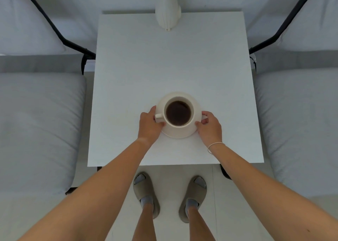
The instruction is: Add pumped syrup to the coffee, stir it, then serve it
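A cream cup (193,119) full of dark coffee (178,113) stands on a matching saucer (180,133), its handle pointing left. The saucer rests on the near half of a white table (172,63). My left hand (150,125) grips the saucer's left rim, thumb on top beside the cup's handle. My right hand (210,126) grips the saucer's right rim the same way. No syrup pump or spoon is in view.
A white vase (167,11) with pale flowers stands at the table's far edge. Grey cushioned seats with black frames flank the table, one on the left (36,121) and one on the right (300,121). My feet in slippers stand at the near table edge.
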The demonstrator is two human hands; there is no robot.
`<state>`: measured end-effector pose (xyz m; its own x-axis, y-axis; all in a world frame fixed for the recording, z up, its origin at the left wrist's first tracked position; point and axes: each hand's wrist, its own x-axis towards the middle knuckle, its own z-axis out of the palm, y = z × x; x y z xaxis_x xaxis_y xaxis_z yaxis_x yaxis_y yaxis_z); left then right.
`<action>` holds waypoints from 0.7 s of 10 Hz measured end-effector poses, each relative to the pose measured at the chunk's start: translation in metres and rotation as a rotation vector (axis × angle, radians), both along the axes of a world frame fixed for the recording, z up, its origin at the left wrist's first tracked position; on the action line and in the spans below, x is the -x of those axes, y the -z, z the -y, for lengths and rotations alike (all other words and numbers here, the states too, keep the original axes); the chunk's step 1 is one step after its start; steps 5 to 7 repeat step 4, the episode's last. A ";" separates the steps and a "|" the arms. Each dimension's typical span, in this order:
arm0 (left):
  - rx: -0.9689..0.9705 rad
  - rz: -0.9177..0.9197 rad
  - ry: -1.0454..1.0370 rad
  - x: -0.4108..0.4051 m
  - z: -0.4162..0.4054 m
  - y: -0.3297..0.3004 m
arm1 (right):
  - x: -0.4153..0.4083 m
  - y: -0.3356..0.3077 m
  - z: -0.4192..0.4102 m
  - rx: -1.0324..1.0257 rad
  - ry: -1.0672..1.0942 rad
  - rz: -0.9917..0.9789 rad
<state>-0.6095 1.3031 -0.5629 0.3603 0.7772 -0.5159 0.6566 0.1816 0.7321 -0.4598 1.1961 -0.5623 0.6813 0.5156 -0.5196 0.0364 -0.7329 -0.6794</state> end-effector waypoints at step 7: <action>-0.353 -0.405 0.333 0.048 0.013 -0.008 | 0.010 0.009 0.067 0.145 -0.422 0.463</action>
